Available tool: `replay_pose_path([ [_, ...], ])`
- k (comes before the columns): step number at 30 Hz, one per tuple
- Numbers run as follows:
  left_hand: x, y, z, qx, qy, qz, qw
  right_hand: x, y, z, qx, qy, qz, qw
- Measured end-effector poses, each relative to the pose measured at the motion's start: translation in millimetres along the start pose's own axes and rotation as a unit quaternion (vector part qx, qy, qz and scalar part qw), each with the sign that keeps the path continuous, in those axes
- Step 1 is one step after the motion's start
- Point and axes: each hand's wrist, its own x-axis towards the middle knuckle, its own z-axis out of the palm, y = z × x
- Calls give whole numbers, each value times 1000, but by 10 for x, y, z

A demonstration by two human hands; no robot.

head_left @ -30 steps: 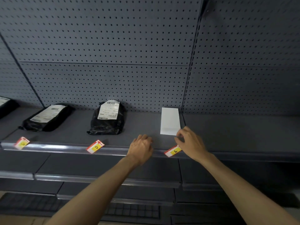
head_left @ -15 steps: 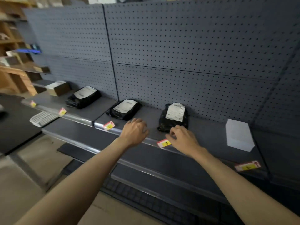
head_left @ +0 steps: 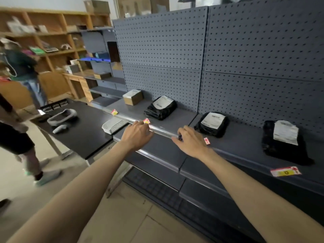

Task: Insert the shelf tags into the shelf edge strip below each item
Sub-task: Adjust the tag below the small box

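Tags lie lengthwise along edge strip, tilted.

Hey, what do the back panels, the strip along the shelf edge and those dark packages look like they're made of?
Back panels: probably painted metal, matte grey, with a regular grid of punched holes.
Shelf edge strip: likely clear glossy plastic, given its bright highlight.
Dark packages: seemingly thin black plastic film, crinkled and shiny, each with a white paper label.
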Motion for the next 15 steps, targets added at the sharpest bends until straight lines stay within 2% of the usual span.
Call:
replay_pose_path([
  [8,193,-1514,-15,24,5,-33,999,1181,-948,643,0,-14,-30,999],
  [15,797,-2676,128,42,-4,-28,999,2342,-1455,1408,-10,-1,-30,1000],
])
